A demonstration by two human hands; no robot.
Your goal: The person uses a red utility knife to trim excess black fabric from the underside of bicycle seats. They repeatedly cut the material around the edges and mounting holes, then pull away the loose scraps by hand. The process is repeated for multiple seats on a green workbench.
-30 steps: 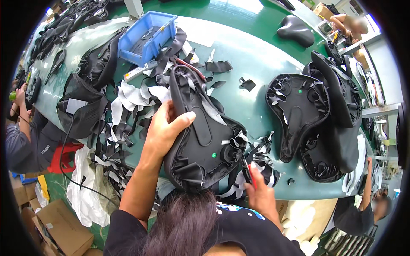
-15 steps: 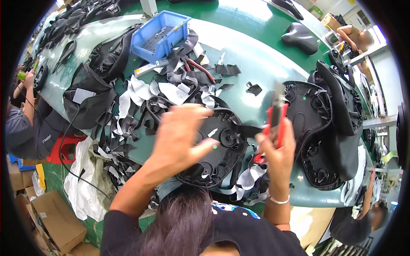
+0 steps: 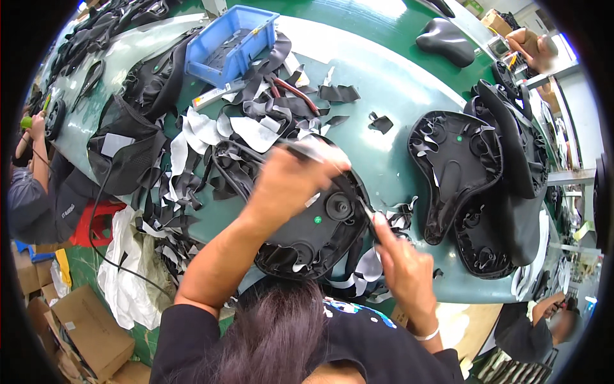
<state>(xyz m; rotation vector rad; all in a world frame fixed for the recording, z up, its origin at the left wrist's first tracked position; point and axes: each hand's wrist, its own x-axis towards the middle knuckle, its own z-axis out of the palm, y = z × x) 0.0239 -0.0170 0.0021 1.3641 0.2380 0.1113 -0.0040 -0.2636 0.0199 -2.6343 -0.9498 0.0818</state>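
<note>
A black bicycle-saddle-shaped seat (image 3: 294, 240) lies underside up on the table in front of me, its cover edge gathered around the rim. My left hand (image 3: 291, 182) is over its far left part, smeared by motion; a pale streak shows at its fingers, too blurred to name. At the seat's right edge my right hand (image 3: 406, 265) is closed, thumb forward, around a slim dark tool (image 3: 366, 210) whose tip meets the rim. Its handle is mostly hidden in the palm. Black and white cut strips (image 3: 256, 131) lie heaped beyond the seat.
A blue bin (image 3: 211, 73) stands at the far edge of the heap. More seats (image 3: 457, 166) are stacked at the right, and one seat (image 3: 446, 43) lies farther off. A black mesh bag (image 3: 125, 144) sits at the left. People (image 3: 41, 185) work at both sides.
My right hand has come down and left from its raised position with the red-handled tool; the red no longer shows clearly. My left hand has moved right and away from me, its fingers no longer spread.
</note>
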